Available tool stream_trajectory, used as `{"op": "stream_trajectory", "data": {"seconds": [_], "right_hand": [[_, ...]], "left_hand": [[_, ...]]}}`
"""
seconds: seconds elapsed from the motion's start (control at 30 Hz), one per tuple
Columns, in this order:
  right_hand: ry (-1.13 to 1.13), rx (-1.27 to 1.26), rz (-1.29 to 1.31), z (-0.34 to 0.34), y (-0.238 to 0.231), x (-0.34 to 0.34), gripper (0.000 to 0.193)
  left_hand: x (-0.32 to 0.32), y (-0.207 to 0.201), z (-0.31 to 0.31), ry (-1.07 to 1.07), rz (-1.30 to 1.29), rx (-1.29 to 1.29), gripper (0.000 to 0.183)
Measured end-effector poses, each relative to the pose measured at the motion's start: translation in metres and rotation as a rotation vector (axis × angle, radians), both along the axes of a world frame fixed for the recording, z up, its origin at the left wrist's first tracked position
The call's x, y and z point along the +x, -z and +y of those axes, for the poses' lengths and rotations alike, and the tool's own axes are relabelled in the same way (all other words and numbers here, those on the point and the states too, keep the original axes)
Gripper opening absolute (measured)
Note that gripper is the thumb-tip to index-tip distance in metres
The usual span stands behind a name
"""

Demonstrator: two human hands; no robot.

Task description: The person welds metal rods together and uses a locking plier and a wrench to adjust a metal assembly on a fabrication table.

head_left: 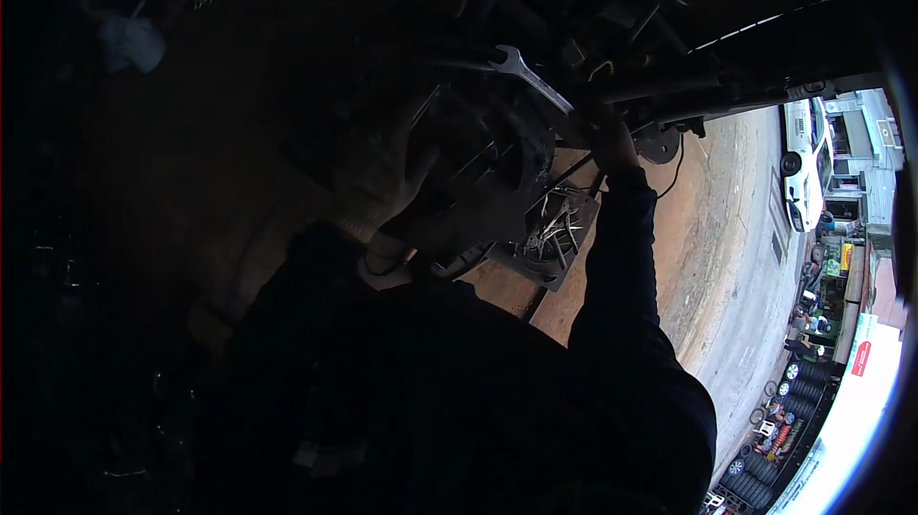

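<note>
Hand, right (612, 140): was wrapped around the lower end of a wrench.
Wrench (532, 82): was silver, slanted, its forked head up and left of that hand.
Hand, left (378, 175): was in deep shadow, left of the wrench; couldn't tell whether it gripped anything.
Box (547, 276): sat below the wrench, thin metal sticks (557, 228) inside.
Street side: white car (808, 166) and stacked tyres (808, 395) stood far right.

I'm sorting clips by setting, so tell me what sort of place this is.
Probably a roadside workshop, though much is dark: the right hand holds a metal wrench, and along the road's far side are a white car and stacked tyres.
</note>
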State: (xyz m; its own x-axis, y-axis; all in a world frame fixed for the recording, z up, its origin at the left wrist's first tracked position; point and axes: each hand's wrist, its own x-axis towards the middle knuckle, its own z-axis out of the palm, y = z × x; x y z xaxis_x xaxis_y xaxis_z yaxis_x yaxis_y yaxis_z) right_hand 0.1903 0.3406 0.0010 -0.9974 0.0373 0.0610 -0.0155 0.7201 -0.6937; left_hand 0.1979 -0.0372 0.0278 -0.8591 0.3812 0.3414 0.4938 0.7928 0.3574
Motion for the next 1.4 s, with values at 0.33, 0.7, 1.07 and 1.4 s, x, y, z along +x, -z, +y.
{"op": "stream_trajectory", "data": {"seconds": [0.33, 0.7, 1.07, 1.4], "right_hand": [[-0.063, -0.159, -0.024, -0.003, 0.026, -0.019, 0.035], [-0.345, -0.087, -0.118, -0.042, 0.026, -0.062, 0.033], [-0.552, -0.048, -0.048, -0.059, 0.038, -0.085, 0.032], [-0.816, 0.2, -0.19, -0.083, 0.008, -0.164, 0.046]], "left_hand": [[-0.023, 0.029, 0.006, -0.06, 0.351, 0.073, 0.02], [-0.036, 0.027, 0.011, -0.196, 0.672, -0.277, 0.02], [-0.033, 0.029, 0.015, -0.3, 0.403, -0.217, 0.029], [-0.036, 0.034, 0.023, -0.349, 0.215, 0.232, 0.023]]}}
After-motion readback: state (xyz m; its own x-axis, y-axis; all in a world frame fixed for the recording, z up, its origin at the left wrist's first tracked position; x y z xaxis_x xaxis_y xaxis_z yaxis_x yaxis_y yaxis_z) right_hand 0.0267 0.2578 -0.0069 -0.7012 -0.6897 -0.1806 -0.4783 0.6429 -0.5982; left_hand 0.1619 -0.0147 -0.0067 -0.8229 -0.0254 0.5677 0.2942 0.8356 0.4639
